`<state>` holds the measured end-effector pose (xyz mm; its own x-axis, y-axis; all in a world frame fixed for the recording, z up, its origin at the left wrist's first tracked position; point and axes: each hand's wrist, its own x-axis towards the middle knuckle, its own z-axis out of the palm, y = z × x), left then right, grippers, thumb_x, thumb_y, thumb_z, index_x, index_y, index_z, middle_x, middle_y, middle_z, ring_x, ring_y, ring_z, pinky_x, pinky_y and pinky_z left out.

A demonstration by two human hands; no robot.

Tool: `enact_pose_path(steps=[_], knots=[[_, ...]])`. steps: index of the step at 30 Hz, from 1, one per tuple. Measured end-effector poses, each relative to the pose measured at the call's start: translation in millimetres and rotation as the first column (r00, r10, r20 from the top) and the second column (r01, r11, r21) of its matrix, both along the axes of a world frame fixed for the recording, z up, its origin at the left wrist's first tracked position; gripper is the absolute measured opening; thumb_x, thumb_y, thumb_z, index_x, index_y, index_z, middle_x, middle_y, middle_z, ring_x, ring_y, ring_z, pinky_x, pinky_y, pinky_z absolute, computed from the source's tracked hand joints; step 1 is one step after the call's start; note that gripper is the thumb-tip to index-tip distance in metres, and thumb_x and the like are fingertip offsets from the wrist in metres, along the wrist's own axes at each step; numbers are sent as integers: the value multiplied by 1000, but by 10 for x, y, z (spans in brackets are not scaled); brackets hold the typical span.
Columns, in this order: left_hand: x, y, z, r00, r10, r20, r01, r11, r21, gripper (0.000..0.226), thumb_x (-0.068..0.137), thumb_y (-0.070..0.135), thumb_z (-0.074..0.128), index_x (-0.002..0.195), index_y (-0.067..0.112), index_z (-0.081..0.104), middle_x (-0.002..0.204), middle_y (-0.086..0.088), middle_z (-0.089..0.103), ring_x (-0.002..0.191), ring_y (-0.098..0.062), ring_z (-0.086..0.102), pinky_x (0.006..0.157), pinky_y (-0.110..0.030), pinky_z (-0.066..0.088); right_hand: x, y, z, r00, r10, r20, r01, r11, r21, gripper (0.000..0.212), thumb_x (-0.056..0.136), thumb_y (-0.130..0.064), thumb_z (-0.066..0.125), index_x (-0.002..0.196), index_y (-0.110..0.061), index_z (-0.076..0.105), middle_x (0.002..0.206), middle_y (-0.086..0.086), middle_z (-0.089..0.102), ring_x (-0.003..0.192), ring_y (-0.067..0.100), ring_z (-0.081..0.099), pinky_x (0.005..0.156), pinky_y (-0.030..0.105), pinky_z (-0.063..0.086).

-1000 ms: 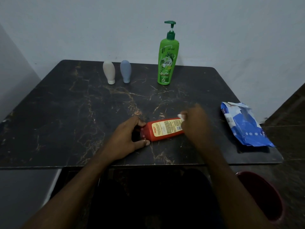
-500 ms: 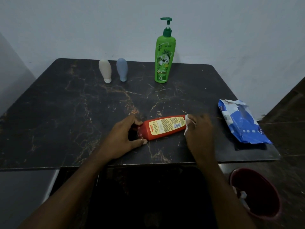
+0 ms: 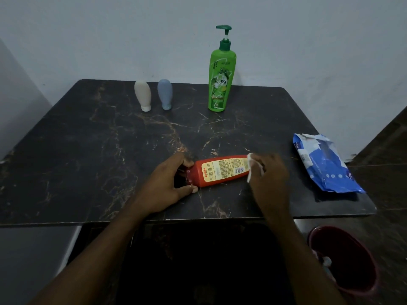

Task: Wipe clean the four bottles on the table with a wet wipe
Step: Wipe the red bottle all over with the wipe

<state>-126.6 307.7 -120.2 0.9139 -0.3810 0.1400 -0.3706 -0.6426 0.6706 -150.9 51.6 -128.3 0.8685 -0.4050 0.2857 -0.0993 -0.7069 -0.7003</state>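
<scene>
An orange-red bottle (image 3: 220,170) lies on its side near the front of the dark marbled table (image 3: 88,155), label up. My left hand (image 3: 167,186) grips its cap end on the left. At the bottle's right end, my right hand (image 3: 268,179) holds a white wet wipe (image 3: 251,166) against it. Standing upright at the back are a tall green pump bottle (image 3: 221,82), a small cream bottle (image 3: 143,95) and a small grey-blue bottle (image 3: 165,93), both cap down.
A blue pack of wipes (image 3: 326,164), torn open at the top, lies at the table's right edge. A dark red bin (image 3: 345,260) with crumpled white wipes inside stands on the floor at lower right. A pale wall backs the table.
My right hand has slid with the wipe from over the bottle's label to its right end. The left hand keeps its grip on the cap end.
</scene>
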Motion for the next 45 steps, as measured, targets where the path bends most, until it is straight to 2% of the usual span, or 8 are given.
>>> enact_pose_path(steps=[10, 14, 17, 26, 34, 38, 41, 45], knots=[[2, 21, -30, 984, -65, 166, 78, 994, -78, 48, 75, -7, 79, 111, 18, 60, 112, 17, 58, 105, 6, 55, 84, -3, 40, -81, -14, 16, 980, -46, 193, 57, 997, -53, 21, 96, -8, 61, 116, -9, 68, 105, 3, 58, 87, 3, 48, 68, 2, 36], [3, 20, -30, 973, -98, 211, 109, 993, -40, 41, 73, -7, 77, 103, 17, 64, 103, 13, 59, 95, -2, 57, 78, -8, 42, -134, 117, -49, 960, 6, 280, 55, 977, -208, 13, 94, -4, 63, 105, -5, 69, 95, 7, 57, 79, 12, 52, 67, 22, 45], [-6, 22, -35, 970, -110, 217, 115, 993, -13, 39, 75, -1, 79, 105, 19, 65, 102, 12, 58, 93, -2, 56, 77, -10, 42, -97, 152, -112, 954, 14, 298, 77, 954, -291, 19, 91, -2, 64, 110, -5, 69, 95, 8, 57, 84, 15, 53, 73, 19, 34], [-1, 7, -42, 977, -83, 195, 93, 995, -43, 33, 78, 37, 87, 103, 20, 72, 92, 13, 61, 84, -8, 61, 70, -12, 45, 35, 222, -94, 966, 51, 252, 39, 941, -337, 35, 87, 3, 66, 120, -7, 67, 103, 10, 59, 93, 25, 57, 73, 34, 50], [24, 5, -47, 979, -85, 183, 101, 992, -78, 28, 78, 31, 88, 99, 28, 70, 92, 15, 60, 81, -8, 61, 69, -14, 46, -224, 796, 207, 990, 120, 72, -105, 977, -186, 44, 84, -1, 66, 126, -14, 64, 115, 1, 51, 96, 15, 53, 82, 25, 49], [52, 33, -89, 964, -139, 229, 168, 979, -114, 11, 82, 17, 78, 87, 15, 69, 86, 4, 62, 77, -11, 62, 67, -30, 50, -346, 1261, 300, 938, 342, 52, -330, 930, -159, 33, 85, -4, 61, 115, -15, 66, 113, 0, 49, 91, 17, 57, 78, 23, 47], [59, 50, -99, 964, -140, 226, 171, 978, -121, 10, 81, 13, 76, 88, 10, 70, 86, 1, 63, 77, -14, 63, 67, -37, 52, -364, 1320, 264, 936, 348, 46, -332, 921, -203, 37, 85, -5, 64, 121, -13, 65, 114, 2, 51, 90, 17, 59, 74, 19, 39], [47, 29, -73, 979, -111, 172, 132, 985, -110, 28, 80, 28, 86, 104, 19, 74, 95, 9, 64, 82, -9, 63, 71, -18, 48, -302, 966, 273, 960, 279, 14, -268, 935, -231, 44, 89, -7, 63, 132, -18, 60, 125, 2, 48, 96, 14, 56, 81, 20, 45]])
